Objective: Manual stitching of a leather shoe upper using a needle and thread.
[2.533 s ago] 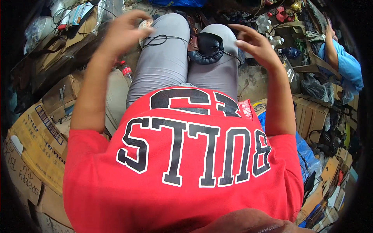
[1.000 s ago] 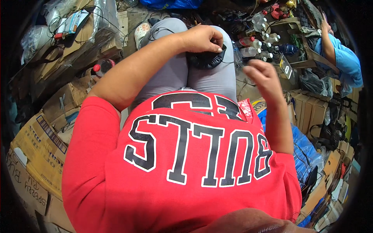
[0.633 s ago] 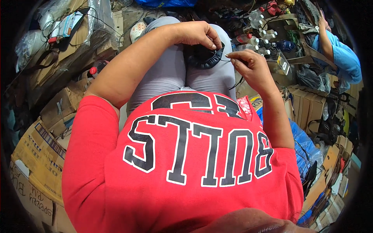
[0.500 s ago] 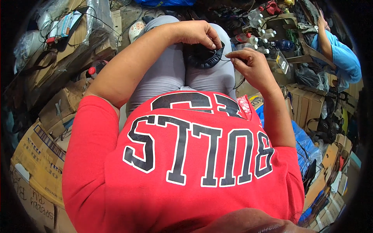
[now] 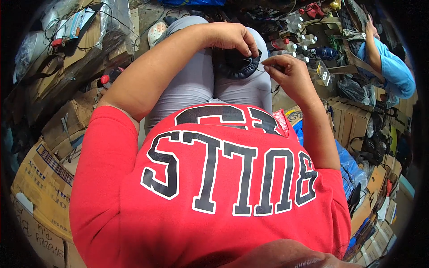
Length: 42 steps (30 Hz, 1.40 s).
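A black, curved leather-like piece [image 5: 239, 73] with a gathered, puckered edge rests across my thighs, close to the knees. My left hand [image 5: 237, 38] reaches over it from the left and pinches its upper right edge between thumb and fingers. Just right of that edge, my right hand [image 5: 288, 70] is closed in a pinch, its fingertips a short way from the piece. A thin dark thread runs between those fingertips and the piece. The inner side of the piece is in shadow, and part of it lies hidden under my left hand.
Plastic bottles [image 5: 295, 44] stand beyond my right knee. At the far right a person in a blue shirt [image 5: 391, 67] reaches upward. Cardboard boxes [image 5: 42, 187] lie at my left, with plastic-wrapped goods [image 5: 82, 40] farther off. A blue plastic sheet [image 5: 351, 165] lies at my right.
Both hands have shifted very slightly to the right, and the upper edge of the black piece has moved along with the left hand. Both pinches stay closed.
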Each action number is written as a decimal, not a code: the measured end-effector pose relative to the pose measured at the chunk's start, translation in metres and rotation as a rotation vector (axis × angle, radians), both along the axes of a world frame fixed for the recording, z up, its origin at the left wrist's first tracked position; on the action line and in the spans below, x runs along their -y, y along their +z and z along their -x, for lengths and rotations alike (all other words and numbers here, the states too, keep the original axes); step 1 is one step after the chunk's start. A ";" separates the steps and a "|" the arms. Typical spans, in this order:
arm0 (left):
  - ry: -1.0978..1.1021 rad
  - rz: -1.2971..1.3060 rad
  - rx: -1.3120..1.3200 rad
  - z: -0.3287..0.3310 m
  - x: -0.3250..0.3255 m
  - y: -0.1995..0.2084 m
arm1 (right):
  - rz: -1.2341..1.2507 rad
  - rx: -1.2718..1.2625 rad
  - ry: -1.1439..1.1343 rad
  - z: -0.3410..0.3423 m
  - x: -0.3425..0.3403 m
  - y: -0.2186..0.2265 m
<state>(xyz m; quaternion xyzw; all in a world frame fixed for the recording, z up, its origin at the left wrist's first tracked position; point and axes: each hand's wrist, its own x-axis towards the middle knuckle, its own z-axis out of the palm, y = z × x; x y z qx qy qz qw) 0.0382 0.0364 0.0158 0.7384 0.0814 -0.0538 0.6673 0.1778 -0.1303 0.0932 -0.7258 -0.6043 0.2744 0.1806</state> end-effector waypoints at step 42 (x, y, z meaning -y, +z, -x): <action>0.460 -0.636 0.270 0.051 0.035 0.010 | -0.134 -0.179 0.062 -0.011 0.014 -0.032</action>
